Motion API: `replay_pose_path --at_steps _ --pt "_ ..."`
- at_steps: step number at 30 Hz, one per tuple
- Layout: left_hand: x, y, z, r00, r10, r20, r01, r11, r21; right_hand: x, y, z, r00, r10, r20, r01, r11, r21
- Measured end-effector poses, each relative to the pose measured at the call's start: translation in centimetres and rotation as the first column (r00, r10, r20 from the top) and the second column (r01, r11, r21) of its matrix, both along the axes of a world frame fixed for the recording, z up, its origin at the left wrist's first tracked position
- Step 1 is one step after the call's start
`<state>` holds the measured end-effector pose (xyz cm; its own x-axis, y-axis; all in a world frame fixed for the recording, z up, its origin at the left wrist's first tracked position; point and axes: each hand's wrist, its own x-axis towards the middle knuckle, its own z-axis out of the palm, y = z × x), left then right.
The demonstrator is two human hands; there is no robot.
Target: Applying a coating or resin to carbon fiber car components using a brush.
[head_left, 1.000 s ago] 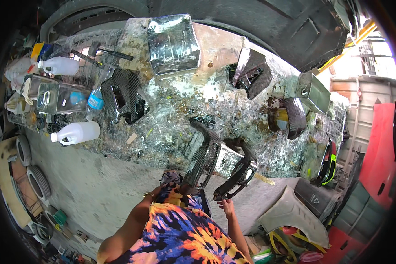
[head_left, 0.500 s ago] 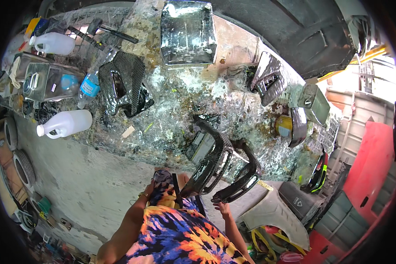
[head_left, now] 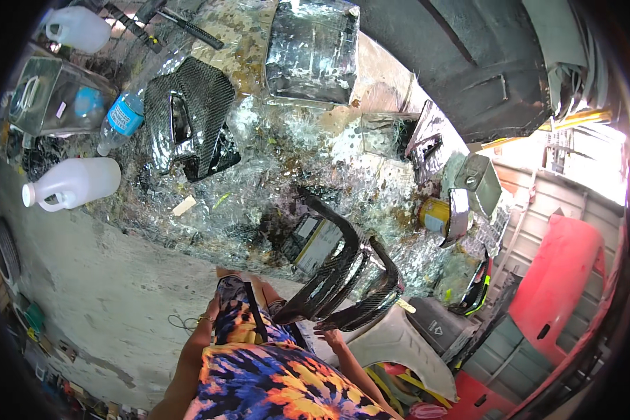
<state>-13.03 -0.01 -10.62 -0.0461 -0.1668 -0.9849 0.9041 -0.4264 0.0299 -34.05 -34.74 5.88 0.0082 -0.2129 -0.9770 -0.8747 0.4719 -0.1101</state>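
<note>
A glossy black woven carbon-fibre part (head_left: 343, 276), curved with long openings, lies on the near side of the worktable and overhangs its front edge. My right hand (head_left: 328, 336) is just below its lower end, fingers extended; whether they touch it I cannot tell. Low by my patterned shorts hangs my left hand (head_left: 213, 309), its fingers mostly hidden. A thin dark looped strand (head_left: 182, 323) shows beside that wrist. Under the carbon-fibre part's left side sits a dark, pale-labelled box-like item (head_left: 312, 243).
The stained worktable (head_left: 273, 161) bears another carbon-fibre piece (head_left: 189, 115), a white jug (head_left: 77, 183), a water bottle (head_left: 124, 119), a shiny rectangular mould (head_left: 313, 52) and a yellow can (head_left: 434, 215). A grey panel (head_left: 399, 357) stands right of my legs; red panels (head_left: 556, 287) lean farther right.
The view has shifted, so the table's things sit differently in the picture. My right hand stays low by the carbon-fibre part's lower end. The strand by my left wrist now shows more clearly.
</note>
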Motion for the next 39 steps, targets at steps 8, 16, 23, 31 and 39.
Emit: replay_pose_path --at_steps 8,16,23,31,39 --pt "-6.5 3.7 -9.5 0.999 -0.014 -0.031 0.012 0.998 -0.054 -3.3 -2.4 -1.1 0.919 0.391 -0.052 -0.390 0.920 0.037" --pt "-4.0 1.5 -5.4 0.999 0.028 0.028 -0.030 0.997 0.074 1.6 -2.7 0.1 0.978 0.206 -0.027 -0.205 0.978 0.034" --pt "2.3 -0.4 0.0 0.998 -0.066 -0.021 0.067 0.992 0.106 3.7 -1.9 1.5 0.981 0.185 0.054 -0.188 0.981 0.055" --pt "7.1 0.0 3.4 0.997 -0.077 0.001 0.076 0.985 0.153 3.5 -1.0 1.3 0.998 0.050 0.037 -0.051 0.999 0.016" --pt "3.2 -3.1 5.8 0.783 -0.457 0.422 0.433 0.888 0.158 -1.4 -3.0 -5.2 0.980 0.019 0.197 -0.029 0.999 0.046"
